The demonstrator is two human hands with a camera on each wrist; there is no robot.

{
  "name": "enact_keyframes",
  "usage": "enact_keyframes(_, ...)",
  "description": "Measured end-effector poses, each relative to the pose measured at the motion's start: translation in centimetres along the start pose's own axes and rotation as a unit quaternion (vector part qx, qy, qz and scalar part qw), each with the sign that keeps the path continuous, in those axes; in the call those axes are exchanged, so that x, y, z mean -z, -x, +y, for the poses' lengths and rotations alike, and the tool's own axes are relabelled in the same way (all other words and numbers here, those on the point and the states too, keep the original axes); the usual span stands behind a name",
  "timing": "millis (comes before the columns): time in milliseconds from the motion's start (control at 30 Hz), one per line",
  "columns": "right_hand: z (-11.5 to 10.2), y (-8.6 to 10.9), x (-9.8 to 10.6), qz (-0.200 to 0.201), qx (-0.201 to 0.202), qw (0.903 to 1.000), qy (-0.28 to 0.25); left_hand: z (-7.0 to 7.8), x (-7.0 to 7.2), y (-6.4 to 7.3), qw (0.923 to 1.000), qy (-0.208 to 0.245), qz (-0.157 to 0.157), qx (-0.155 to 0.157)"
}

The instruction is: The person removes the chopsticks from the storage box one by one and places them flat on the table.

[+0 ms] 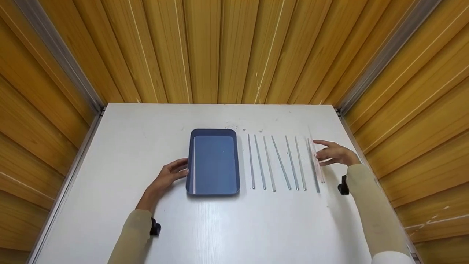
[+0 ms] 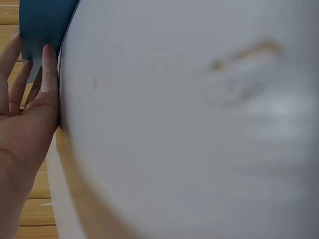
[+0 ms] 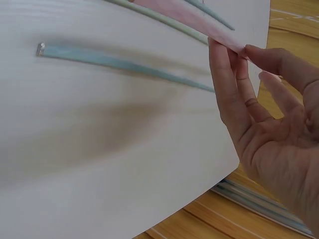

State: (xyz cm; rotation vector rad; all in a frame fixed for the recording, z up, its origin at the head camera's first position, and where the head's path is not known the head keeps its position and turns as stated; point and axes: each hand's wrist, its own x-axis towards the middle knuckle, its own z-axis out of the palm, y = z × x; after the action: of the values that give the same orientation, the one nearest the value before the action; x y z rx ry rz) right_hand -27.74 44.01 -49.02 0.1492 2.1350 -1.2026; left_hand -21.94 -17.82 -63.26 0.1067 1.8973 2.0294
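Observation:
My left hand [image 1: 170,175] rests against the left wall of a blue rectangular tray [image 1: 237,183], and the left wrist view shows its fingers fairly straight on the tray's outer side [image 2: 44,25]. Inside the tray, along its left wall, lies one thin pale stick [image 1: 194,165]. My right hand [image 1: 335,153] pinches a thin pink stick [image 3: 182,15] between thumb and fingers, at the right end of a row of sticks. Beside and below it, a pale blue-green stick [image 3: 114,61] with a silvery end shows in the right wrist view.
Several thin sticks [image 1: 280,163] lie roughly side by side on the white table [image 1: 220,227], right of the tray, one slanting more than the others. Yellow wood-look walls [image 1: 234,51] stand behind and to both sides. Small dark specks [image 1: 244,129] mark the table behind the tray.

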Motion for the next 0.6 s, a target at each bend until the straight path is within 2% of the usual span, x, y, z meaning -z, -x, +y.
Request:
enact_keyframes(167, 1.7, 0.3, 0.5, 0.026, -0.015, 0.9995, 0.005, 0.0, 0.2, 0.0, 0.9999, -0.01, 0.003, 0.001)
enact_keyframes(400, 3.6, 0.2, 0.3, 0.066, -0.004, 0.9978, -0.002, 0.0, 0.3, 0.2, 0.9999, -0.012, 0.005, -0.008)
enact_keyframes(600, 5.0, 0.3, -0.3, 0.1, -0.003, 0.9949, 0.013, 0.1, 0.0, 0.1, 0.9998, -0.02, 0.006, 0.003)
